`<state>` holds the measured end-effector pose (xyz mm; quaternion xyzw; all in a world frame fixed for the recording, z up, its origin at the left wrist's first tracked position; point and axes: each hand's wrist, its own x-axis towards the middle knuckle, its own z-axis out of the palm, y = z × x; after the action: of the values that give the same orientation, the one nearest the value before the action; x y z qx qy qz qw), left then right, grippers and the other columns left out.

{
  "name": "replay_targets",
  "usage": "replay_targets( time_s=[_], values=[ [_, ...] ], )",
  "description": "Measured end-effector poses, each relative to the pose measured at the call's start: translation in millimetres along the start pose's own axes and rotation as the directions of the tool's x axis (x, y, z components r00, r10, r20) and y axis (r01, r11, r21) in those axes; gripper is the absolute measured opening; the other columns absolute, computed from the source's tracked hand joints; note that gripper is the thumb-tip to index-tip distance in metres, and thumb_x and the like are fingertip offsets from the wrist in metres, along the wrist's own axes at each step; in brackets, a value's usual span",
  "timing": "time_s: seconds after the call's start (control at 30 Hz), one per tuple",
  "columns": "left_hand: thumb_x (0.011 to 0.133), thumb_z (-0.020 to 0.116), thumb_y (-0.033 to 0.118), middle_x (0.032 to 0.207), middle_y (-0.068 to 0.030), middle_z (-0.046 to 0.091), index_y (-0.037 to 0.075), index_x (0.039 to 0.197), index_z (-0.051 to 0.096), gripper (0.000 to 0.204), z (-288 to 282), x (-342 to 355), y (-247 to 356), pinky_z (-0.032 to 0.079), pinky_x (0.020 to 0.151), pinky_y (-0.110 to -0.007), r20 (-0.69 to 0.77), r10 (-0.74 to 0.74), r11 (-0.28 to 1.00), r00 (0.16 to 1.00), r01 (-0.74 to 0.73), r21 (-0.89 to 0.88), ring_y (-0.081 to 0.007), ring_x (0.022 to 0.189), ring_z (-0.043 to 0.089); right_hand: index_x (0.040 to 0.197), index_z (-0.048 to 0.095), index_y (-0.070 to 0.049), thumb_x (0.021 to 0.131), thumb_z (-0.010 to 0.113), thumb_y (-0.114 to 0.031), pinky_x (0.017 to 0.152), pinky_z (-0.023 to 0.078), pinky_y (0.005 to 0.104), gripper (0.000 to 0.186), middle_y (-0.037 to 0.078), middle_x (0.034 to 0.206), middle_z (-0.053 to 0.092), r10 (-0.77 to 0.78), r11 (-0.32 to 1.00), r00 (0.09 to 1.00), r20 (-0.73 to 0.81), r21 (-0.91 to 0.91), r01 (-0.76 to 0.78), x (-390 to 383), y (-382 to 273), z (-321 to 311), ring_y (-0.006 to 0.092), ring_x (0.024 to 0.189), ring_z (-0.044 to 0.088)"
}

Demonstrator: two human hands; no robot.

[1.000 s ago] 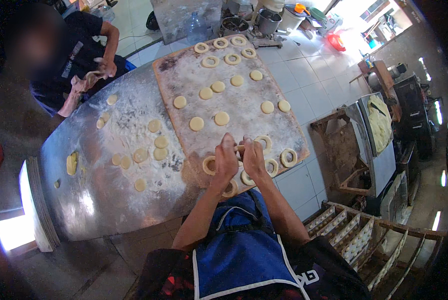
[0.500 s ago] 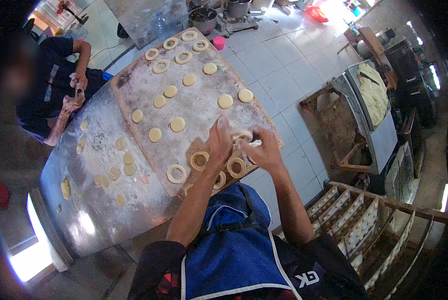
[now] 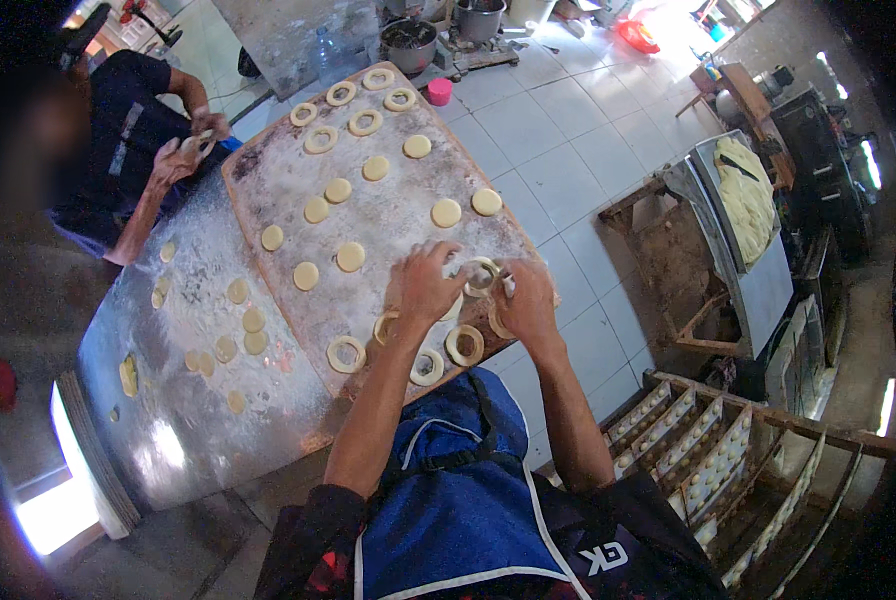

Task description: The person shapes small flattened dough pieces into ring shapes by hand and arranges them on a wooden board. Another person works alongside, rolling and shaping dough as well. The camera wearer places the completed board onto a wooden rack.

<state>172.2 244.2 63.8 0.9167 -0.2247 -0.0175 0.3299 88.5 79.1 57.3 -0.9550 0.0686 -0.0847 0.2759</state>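
Between my two hands is a pale dough ring (image 3: 481,277), its round hole facing up, over the near right part of the floured board (image 3: 298,190). My left hand (image 3: 426,284) is at the ring's left side, fingers apart and slightly bent, holding nothing that I can see. At the right edge of the ring, my right hand (image 3: 528,300) has its floury fingers curled in, pinching the rim. Below and between my forearms lie more dough rings (image 3: 465,345), some partly covered by my hands. Flat dough discs (image 3: 350,257) lie farther up the board.
Left of the board, a shiny metal tabletop (image 3: 268,420) carries several thin dough discs. A person (image 3: 133,140) at far left handles a dough piece. At right stand a tray of dough (image 3: 745,190) and a wooden rack (image 3: 758,420) with rows of dough balls.
The dough ring has turned from edge-on and blurred to a clear round shape between my hands. My left hand has opened out to its left. The other person's hands have shifted up and right.
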Motion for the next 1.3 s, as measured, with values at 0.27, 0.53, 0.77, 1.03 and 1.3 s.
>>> replay_targets(
  time_s=[0.27, 0.53, 0.77, 1.03, 1.3],
  values=[
    [0.088, 0.065, 0.017, 0.101, -0.0126, 0.068, 0.007, 0.105, 0.066, 0.020, -106, -143, -120, 0.049, 0.085, -0.042, -0.483, -0.267, 0.932, 0.834, 0.350, 0.090, -0.0336, 0.096, 0.063, 0.104, 0.067, -0.006, 0.075, 0.067, -0.018, 0.101, 0.040, 0.0490, 0.032, 0.017, 0.105, 0.066, -0.316, 0.937, 0.907, 0.278, -0.057, 0.344, -35, -59, 53, 0.0348, 0.108, 0.058],
    [0.082, 0.065, 0.004, 0.104, -0.0187, 0.064, 0.003, 0.108, 0.062, 0.026, -189, -309, -223, 0.039, 0.098, -0.048, -0.691, -0.526, 0.597, 0.496, 0.794, 0.116, -0.0358, 0.102, 0.059, 0.113, 0.063, 0.001, 0.076, 0.065, 0.000, 0.095, 0.041, 0.0507, 0.037, 0.022, 0.115, 0.058, -0.247, 0.959, 0.968, -0.049, -0.153, 0.237, -47, -116, 55, 0.0413, 0.110, 0.051],
    [0.075, 0.070, 0.008, 0.097, -0.0185, 0.064, 0.003, 0.105, 0.062, 0.031, -206, -309, -243, 0.047, 0.087, -0.044, -0.316, -0.656, 0.744, 0.685, 0.657, -0.122, -0.0371, 0.090, 0.061, 0.117, 0.060, 0.000, 0.080, 0.068, -0.012, 0.095, 0.043, 0.0506, 0.040, 0.022, 0.105, 0.062, -0.468, 0.837, 0.863, 0.189, 0.408, 0.364, -68, -249, 137, 0.0417, 0.105, 0.055],
    [0.082, 0.067, 0.003, 0.111, -0.0124, 0.066, -0.002, 0.118, 0.063, 0.036, -194, -311, -221, 0.052, 0.090, -0.033, -0.076, -0.693, 0.311, 0.717, 0.202, -0.929, -0.0215, 0.102, 0.065, 0.125, 0.058, 0.004, 0.091, 0.067, -0.007, 0.081, 0.055, 0.0313, 0.038, 0.015, 0.106, 0.071, -0.356, 0.641, 0.761, 0.542, 0.734, -0.224, -83, -327, 208, 0.0174, 0.094, 0.068],
    [0.091, 0.066, 0.009, 0.109, -0.0108, 0.066, -0.006, 0.111, 0.064, 0.025, -206, -296, -208, 0.053, 0.085, -0.031, 0.010, -0.658, 0.306, 0.753, 0.279, -0.910, -0.0172, 0.097, 0.064, 0.122, 0.058, 0.004, 0.081, 0.073, -0.004, 0.075, 0.056, 0.0358, 0.044, 0.017, 0.093, 0.072, -0.335, 0.636, 0.821, 0.463, 0.754, -0.166, -76, -335, 193, 0.0249, 0.085, 0.071]
  ],
)
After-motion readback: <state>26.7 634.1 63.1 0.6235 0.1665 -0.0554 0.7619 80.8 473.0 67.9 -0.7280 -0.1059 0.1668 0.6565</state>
